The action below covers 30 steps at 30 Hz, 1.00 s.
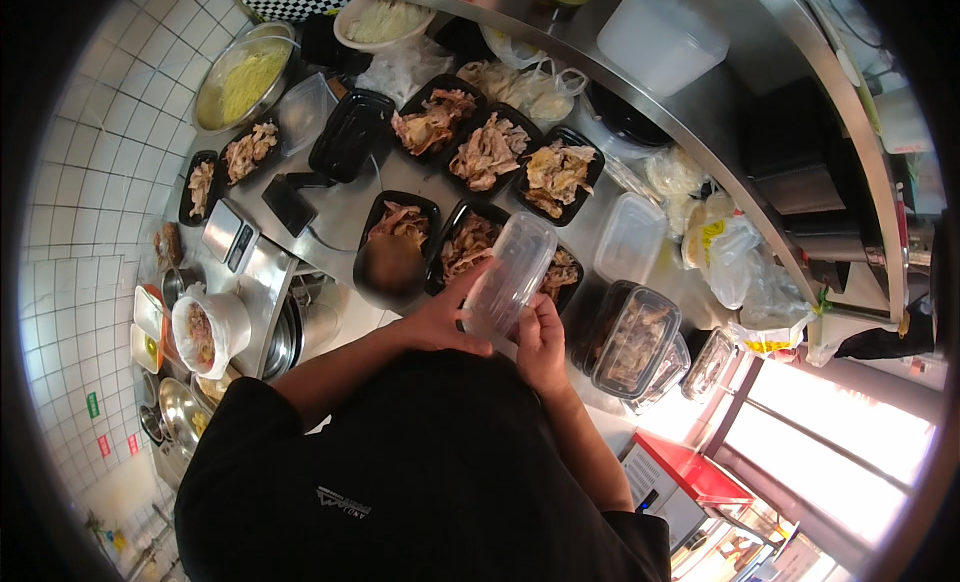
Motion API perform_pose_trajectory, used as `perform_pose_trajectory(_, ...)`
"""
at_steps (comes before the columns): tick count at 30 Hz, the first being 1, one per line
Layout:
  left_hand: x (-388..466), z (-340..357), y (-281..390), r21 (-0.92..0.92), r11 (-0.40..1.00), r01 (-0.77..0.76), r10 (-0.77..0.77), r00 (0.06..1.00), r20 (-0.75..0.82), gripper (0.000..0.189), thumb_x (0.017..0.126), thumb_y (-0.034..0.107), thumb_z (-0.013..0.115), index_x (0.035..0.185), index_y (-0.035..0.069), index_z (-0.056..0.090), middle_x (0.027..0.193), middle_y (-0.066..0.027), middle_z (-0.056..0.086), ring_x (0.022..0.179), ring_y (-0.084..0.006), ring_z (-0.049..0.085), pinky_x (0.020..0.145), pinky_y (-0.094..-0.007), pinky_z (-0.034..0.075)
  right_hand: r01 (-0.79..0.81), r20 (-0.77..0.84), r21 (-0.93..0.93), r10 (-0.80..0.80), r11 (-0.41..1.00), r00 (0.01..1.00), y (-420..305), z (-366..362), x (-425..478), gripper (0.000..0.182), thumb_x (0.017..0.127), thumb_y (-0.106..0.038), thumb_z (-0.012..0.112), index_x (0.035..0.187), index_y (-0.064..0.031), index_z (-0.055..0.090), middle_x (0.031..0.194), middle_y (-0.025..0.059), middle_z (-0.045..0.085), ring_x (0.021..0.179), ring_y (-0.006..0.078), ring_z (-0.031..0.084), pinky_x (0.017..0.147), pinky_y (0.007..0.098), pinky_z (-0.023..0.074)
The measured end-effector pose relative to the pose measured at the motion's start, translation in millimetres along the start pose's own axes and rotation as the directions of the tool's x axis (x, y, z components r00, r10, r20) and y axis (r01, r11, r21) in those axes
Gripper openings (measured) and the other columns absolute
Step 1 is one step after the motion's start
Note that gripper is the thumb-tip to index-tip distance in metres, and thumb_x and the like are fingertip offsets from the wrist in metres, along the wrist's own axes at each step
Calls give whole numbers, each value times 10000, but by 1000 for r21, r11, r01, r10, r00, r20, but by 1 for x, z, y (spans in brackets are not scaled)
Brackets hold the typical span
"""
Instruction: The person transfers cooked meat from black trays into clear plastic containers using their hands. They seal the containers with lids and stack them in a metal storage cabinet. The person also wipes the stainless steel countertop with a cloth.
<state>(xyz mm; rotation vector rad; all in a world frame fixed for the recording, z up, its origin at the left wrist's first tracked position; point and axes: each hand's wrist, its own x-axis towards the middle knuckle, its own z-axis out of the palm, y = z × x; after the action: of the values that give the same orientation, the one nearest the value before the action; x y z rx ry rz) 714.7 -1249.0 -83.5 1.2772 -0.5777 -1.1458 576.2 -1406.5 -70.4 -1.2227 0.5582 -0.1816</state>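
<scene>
Between my two hands a clear plastic lid (519, 263) is held at a tilt above the black trays. My left hand (442, 315) has the lid's left edge between thumb and fingers. At the lid's lower right corner, my right hand (541, 342) grips it. Beneath the lid lie a black plastic tray of cooked meat pieces (469, 240) and another meat tray (564, 276), both partly hidden. A third meat tray (401, 222) stands to the left, its near part covered by a blurred patch.
Further back are several meat-filled trays (489, 153) and an unfilled black tray (351, 135). Lidded meat containers (634, 342) are stacked at right, near a loose clear lid (631, 238). A kitchen scale (231, 235) sits left. A steel shelf edge (637, 94) overhangs the back.
</scene>
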Motion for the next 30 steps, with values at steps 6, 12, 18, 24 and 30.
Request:
perform_pose_trajectory(6, 4, 2, -33, 161, 979, -128, 139, 988, -60, 1186, 689, 230, 918, 1573, 56, 148, 1563, -162, 264, 1471, -328, 293, 1194, -477, 299, 76, -20, -196, -82, 978, 996, 6, 6, 4, 70, 1023, -67, 547, 1077, -49, 505, 896, 5, 561, 782, 64, 508, 714, 233, 467)
perform_pose_trajectory(12, -2, -4, -1, -171, 985, -37, -17, 953, -302, 1229, 653, 269, 919, 1559, 20, 126, 1494, -175, 303, 1432, -319, 307, 1182, -465, 280, 75, -262, -206, -129, 976, 956, 29, -26, 19, 138, 969, 25, 555, 1041, -59, 474, 883, 38, 591, 752, 95, 590, 679, 242, 510)
perform_pose_trajectory(18, -9, -28, -32, 627, 769, 120, 229, 865, -446, 1144, 680, 414, 882, 1549, 78, 218, 1534, -218, 326, 1391, -426, 348, 1169, -551, 243, -14, -330, -705, -311, 709, 892, 79, -78, 22, 92, 959, 1, 547, 1041, -37, 565, 863, 104, 622, 754, 215, 623, 714, 329, 521)
perform_pose_trajectory(24, -12, -27, -46, 653, 737, 177, 228, 843, -486, 1144, 700, 441, 874, 1550, 77, 201, 1543, -215, 321, 1382, -431, 359, 1159, -554, 256, -131, -330, -866, -355, 482, 875, 98, -79, 22, 293, 843, 99, 490, 1101, -32, 541, 1078, 222, 541, 1043, 409, 554, 925, 463, 457)
perform_pose_trajectory(30, -14, -20, -43, -205, 979, 8, -99, 893, -439, 1160, 733, 246, 889, 1569, 27, 115, 1551, -192, 274, 1420, -347, 318, 1127, -506, 349, -28, -248, -873, -393, 486, 885, 100, -82, 22, 330, 812, 120, 479, 1098, -33, 538, 1154, 240, 501, 1081, 430, 524, 947, 475, 441)
